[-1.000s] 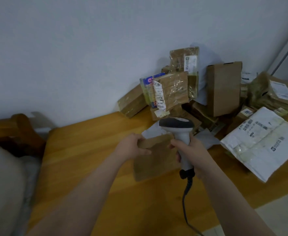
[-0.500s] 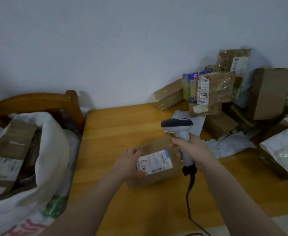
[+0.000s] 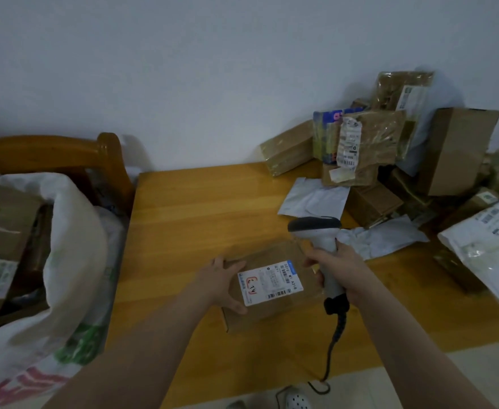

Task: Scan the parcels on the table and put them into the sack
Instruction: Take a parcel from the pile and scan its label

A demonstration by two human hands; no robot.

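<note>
The flat brown parcel (image 3: 271, 315) is seen low over the surface (image 3: 198, 208), near its front edge, though whether it rests there cannot be told. Its label (image 3: 270, 283) is turned up, and its long axis runs left to right between the hands. Its left edge is gripped by the left hand (image 3: 220, 286), thumb on top. The right hand (image 3: 336, 268) is closed round the handle of the scanner (image 3: 316, 227), whose head is held over the parcel's far right corner. The sack (image 3: 74, 231) stands open well to the left, so the left hand is judged the nearer one for the drop — a leftward swing past the surface's edge. Further parcels (image 3: 389, 160) are piled at the far right.
</note>
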